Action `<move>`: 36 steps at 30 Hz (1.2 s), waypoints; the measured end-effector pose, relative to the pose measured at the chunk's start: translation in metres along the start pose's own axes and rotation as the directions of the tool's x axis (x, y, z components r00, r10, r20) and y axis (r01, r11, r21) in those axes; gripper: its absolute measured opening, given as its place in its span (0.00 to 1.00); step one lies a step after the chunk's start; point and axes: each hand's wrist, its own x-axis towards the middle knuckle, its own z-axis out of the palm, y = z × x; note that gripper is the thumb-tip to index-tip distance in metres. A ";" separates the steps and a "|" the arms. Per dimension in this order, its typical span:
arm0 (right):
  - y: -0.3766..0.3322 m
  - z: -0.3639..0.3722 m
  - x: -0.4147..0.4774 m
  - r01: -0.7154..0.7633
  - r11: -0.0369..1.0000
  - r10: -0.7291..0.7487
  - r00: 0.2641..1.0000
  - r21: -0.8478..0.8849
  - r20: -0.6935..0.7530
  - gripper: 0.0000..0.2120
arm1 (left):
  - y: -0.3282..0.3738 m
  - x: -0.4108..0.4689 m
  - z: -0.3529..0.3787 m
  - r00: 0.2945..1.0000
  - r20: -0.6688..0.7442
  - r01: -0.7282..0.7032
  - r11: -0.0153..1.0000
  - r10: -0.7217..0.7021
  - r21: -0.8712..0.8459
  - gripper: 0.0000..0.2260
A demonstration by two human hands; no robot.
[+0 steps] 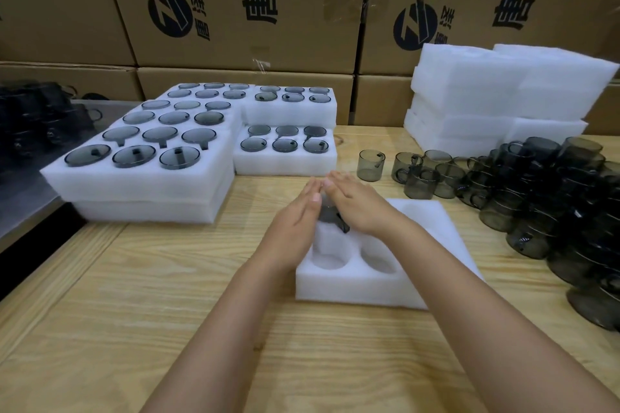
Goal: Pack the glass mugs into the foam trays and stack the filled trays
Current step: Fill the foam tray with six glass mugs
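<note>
A white foam tray (432, 228) lies on the wooden table in front of me, its two near pockets bare. Both my hands are over its far left part with straight fingers. My left hand (297, 214) and my right hand (352, 201) flank a smoky glass mug (330, 216) that sits low in a pocket; only a dark sliver of it shows between my palms. Loose smoky mugs (370, 165) stand beyond the tray, and a big pile of mugs (553, 198) fills the right side.
Filled foam trays stand stacked at the left (141, 184) and at the back centre (285, 163). A stack of spare foam trays (503, 94) sits back right. Printed cardboard boxes (235, 10) wall off the far side. Dark mugs (40, 117) sit far left.
</note>
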 end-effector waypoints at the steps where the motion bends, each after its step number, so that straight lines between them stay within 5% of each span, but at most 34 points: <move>1: 0.002 0.002 0.001 -0.043 0.994 0.049 0.996 -0.096 0.070 0.26 | 0.001 0.001 0.001 0.999 0.053 -0.003 0.991 -0.004 0.133 0.20; 4: 0.009 0.014 0.002 -0.065 0.950 0.119 0.980 -0.304 0.162 0.30 | 0.002 0.001 0.000 0.989 0.135 -0.018 0.869 -0.056 0.494 0.23; 7: 0.011 0.015 0.004 -0.072 0.947 0.135 0.973 -0.313 0.186 0.32 | 0.004 0.002 -0.002 0.986 0.138 0.006 0.854 -0.091 0.520 0.23; 9: 0.013 0.016 0.005 -0.074 0.947 0.137 0.973 -0.312 0.185 0.31 | 0.003 0.000 -0.001 0.991 0.107 0.025 0.913 -0.075 0.408 0.21; 11: 0.015 0.016 0.005 -0.078 0.959 0.128 0.977 -0.271 0.172 0.31 | 0.002 -0.006 0.005 0.996 0.042 0.074 0.996 -0.076 0.047 0.19; 14: 0.016 0.015 0.003 -0.094 0.982 0.118 0.982 -0.164 0.145 0.30 | -0.005 -0.013 0.011 0.988 -0.017 0.135 0.920 -0.152 -0.367 0.24; 18: 0.018 0.010 0.006 -0.073 0.996 0.078 0.991 -0.051 0.108 0.28 | -0.015 -0.013 0.009 0.983 -0.022 0.146 0.848 -0.182 -0.510 0.38; 20: 0.021 -0.003 0.011 -0.082 0.977 0.111 0.984 0.199 -0.139 0.19 | -0.013 -0.013 0.007 0.978 -0.051 0.141 0.819 -0.204 -0.557 0.39; 23: 0.050 -0.036 0.021 -0.267 0.964 0.243 0.844 0.018 -0.479 0.12 | -0.011 -0.013 0.007 0.973 -0.075 0.139 0.813 -0.219 -0.566 0.37; 27: 0.099 -0.065 0.020 -0.618 0.745 0.531 0.777 -0.252 -0.337 0.14 | -0.011 -0.014 0.005 0.968 -0.095 0.138 0.806 -0.233 -0.575 0.35; 30: 0.116 -0.067 0.018 -0.606 0.761 0.555 0.793 -0.231 -0.251 0.10 | -0.012 -0.013 0.005 0.966 -0.097 0.139 0.796 -0.241 -0.589 0.34; 36: 0.113 -0.067 0.012 -0.493 0.869 0.453 0.832 -0.050 -0.320 0.11 | -0.012 -0.011 0.003 0.957 -0.091 0.139 0.713 -0.274 -0.687 0.26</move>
